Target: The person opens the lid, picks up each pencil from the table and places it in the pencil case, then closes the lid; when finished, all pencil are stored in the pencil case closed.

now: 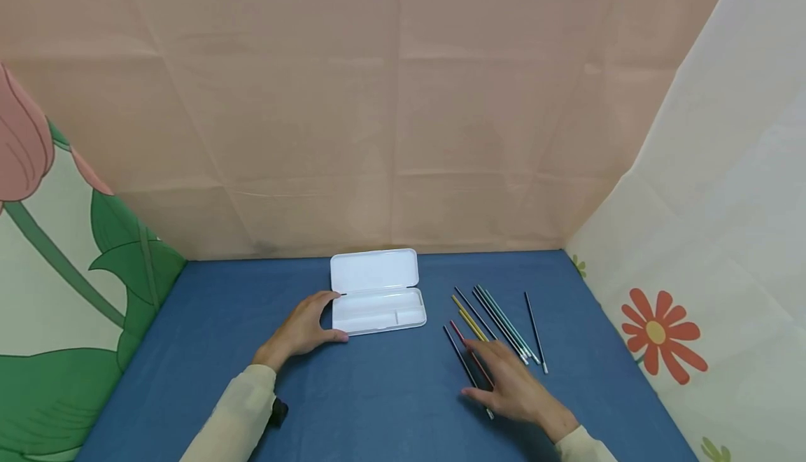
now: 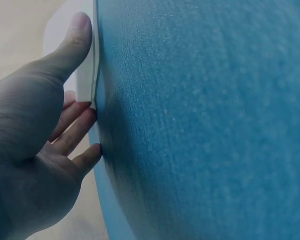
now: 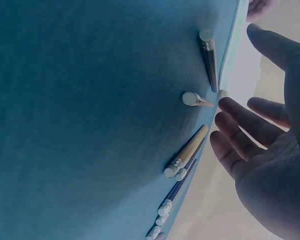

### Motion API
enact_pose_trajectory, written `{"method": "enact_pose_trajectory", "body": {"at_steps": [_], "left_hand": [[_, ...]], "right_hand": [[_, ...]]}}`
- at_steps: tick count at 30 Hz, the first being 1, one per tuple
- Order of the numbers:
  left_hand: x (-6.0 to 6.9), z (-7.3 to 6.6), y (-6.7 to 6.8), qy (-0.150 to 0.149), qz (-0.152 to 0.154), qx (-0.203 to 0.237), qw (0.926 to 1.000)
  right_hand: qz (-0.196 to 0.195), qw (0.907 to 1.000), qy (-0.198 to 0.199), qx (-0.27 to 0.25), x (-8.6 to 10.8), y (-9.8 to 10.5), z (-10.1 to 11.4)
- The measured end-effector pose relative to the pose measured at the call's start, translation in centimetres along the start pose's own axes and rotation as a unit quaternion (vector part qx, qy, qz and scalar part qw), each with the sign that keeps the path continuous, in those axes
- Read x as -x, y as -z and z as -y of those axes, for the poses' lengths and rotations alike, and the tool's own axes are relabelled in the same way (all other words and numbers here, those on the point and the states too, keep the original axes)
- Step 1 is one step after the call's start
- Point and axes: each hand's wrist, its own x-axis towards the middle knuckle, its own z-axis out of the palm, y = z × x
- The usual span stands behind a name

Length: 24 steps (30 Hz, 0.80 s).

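Note:
An open white case (image 1: 364, 313), its lid (image 1: 374, 271) folded back, lies on the blue cloth. My left hand (image 1: 302, 329) (image 2: 39, 125) grips its left end, thumb at the front edge and fingers by the rear corner of the tray. Several thin pencils lie right of the case, among them a red one (image 1: 457, 330), yellow ones (image 1: 469, 318) (image 3: 190, 150) and a dark one (image 1: 458, 354) (image 3: 210, 60). Above them, my right hand (image 1: 513, 385) (image 3: 275, 125) is spread with bent fingers, holding nothing; it hides part of the red pencil.
Teal pencils (image 1: 504, 315) lie beside dark ones, with one separate dark pencil (image 1: 535, 332) farthest right. A beige cloth (image 1: 390, 112) hangs behind the blue surface (image 1: 378, 406); patterned cloths (image 1: 686, 224) hang on both sides.

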Motion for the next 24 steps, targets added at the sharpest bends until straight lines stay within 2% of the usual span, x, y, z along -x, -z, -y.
{"method": "enact_pose_trajectory", "body": {"at_steps": [11,15,24], "left_hand": [[0.1,-0.1,0.0,0.003,0.000,0.005,1.0000],[0.0,-0.3,0.0,0.003,0.001,0.004,1.0000],[0.1,-0.5,0.1,0.003,0.002,-0.006,1.0000]], "right_hand": [[-0.012,0.9994,0.026,0.022,0.2,-0.9,-0.3],[-0.009,0.9993,0.023,0.027,0.0,-1.1,-0.2],[0.002,0.9994,0.030,-0.018,-0.3,-1.2,-0.2]]}}
